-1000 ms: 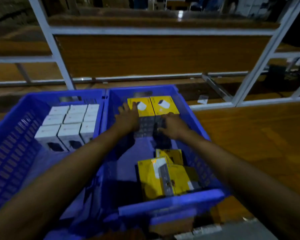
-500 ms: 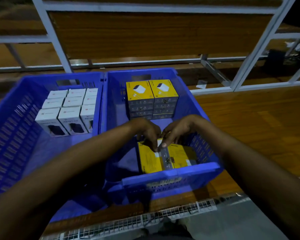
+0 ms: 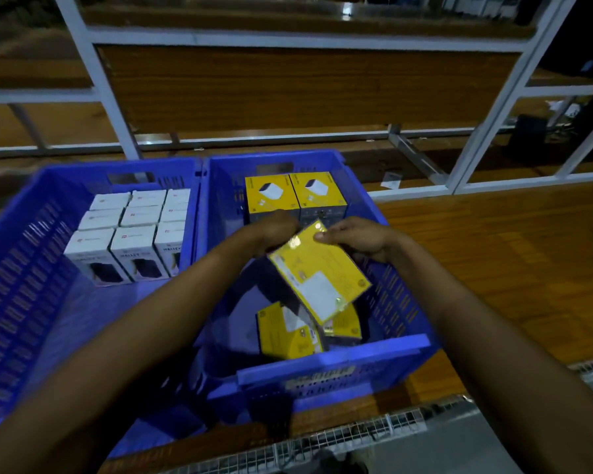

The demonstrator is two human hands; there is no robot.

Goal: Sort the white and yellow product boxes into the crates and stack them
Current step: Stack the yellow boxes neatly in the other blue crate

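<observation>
Two blue crates sit side by side on a wooden surface. The left crate [image 3: 18, 268] holds several white boxes [image 3: 134, 234] standing in rows at its far end. In the right crate [image 3: 332, 357], yellow boxes are stacked [image 3: 295, 196] against the far wall and loose yellow boxes [image 3: 288, 331] lie near the front. My left hand [image 3: 271, 230] and my right hand [image 3: 360, 236] hold one yellow box [image 3: 319, 271] between them, tilted, above the middle of the right crate.
A white metal rack frame [image 3: 96, 80] with wooden shelves rises behind the crates. Bare wooden surface [image 3: 493, 268] stretches to the right of the right crate. A wire mesh edge [image 3: 356, 436] runs along the front, below the crates.
Both hands pulled back from the far yellow stack to the loose boxes near the front, took hold of one yellow box and lifted it up over the crate's middle.
</observation>
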